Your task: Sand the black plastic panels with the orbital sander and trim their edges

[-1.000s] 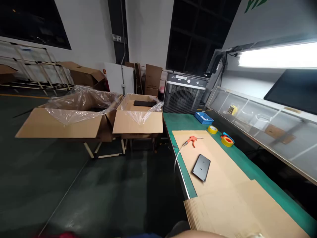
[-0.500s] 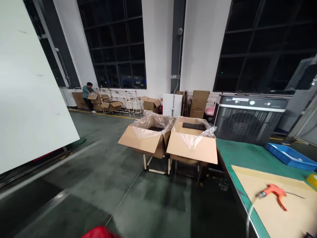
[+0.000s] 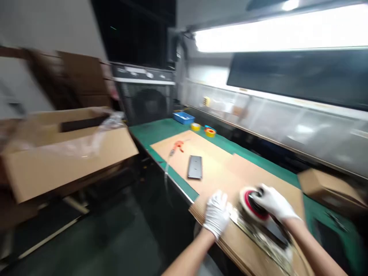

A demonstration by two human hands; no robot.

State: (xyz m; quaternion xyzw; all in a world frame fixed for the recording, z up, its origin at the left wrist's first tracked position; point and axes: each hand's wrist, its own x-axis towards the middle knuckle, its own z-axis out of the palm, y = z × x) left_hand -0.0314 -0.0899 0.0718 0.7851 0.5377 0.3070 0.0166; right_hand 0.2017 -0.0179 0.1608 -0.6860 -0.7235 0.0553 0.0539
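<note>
My left hand (image 3: 217,214), in a white glove, lies with its fingers stretched out on the near edge of a stack of cardboard sheets (image 3: 231,245). My right hand (image 3: 273,203), also gloved in white, grips the black top of a polisher (image 3: 253,205) with a red ring and a pale round pad. Motion blurs the tool, and part of its body is behind my hand and forearm. A clear plastic bag or film (image 3: 267,245) lies beneath it. Farther up the bench is a flat grey metal plate (image 3: 195,167).
An orange air blow gun (image 3: 177,146) with a hose lies on the cardboard. Yellow tape rolls (image 3: 210,132) and a blue tray (image 3: 184,117) sit at the bench's far end. A carton (image 3: 330,188) stands at right; a large open box (image 3: 74,161) is left of the bench.
The view has swung right and down to the bench. Both my hands now show, the right one on the polisher. The open boxes and blow gun have shifted left in view.
</note>
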